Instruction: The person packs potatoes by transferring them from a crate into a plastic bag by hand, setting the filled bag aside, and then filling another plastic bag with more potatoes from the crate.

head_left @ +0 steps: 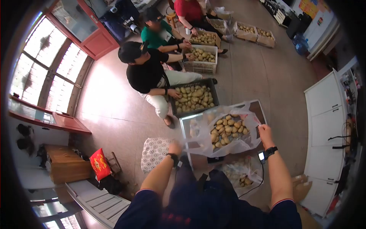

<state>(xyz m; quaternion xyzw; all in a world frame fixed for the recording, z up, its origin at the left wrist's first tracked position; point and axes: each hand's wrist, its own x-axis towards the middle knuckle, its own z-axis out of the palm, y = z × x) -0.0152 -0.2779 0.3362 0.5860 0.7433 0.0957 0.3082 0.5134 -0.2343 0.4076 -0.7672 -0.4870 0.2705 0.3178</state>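
Observation:
A clear plastic bag (251,142) lies spread open over a low table (260,110) in front of me. Inside its mouth is a heap of yellow-brown oval produce (228,129), potatoes or kiwifruit; I cannot tell which. My right hand (265,134) has its fingers closed on the bag's right edge. On the other side, my left hand (175,147) is near the bag's left edge, above a patterned cloth-covered seat (154,152). Motion smears its fingers, so any hold is unclear. Below the table, another clear bag (240,171) holds similar produce.
A dark crate (215,98) full of produce stands just beyond the table, beside a seated person in black (146,72). Farther back, two more people sit by a white crate (200,68) and cardboard boxes (246,35). White cabinets (324,126) line the right side.

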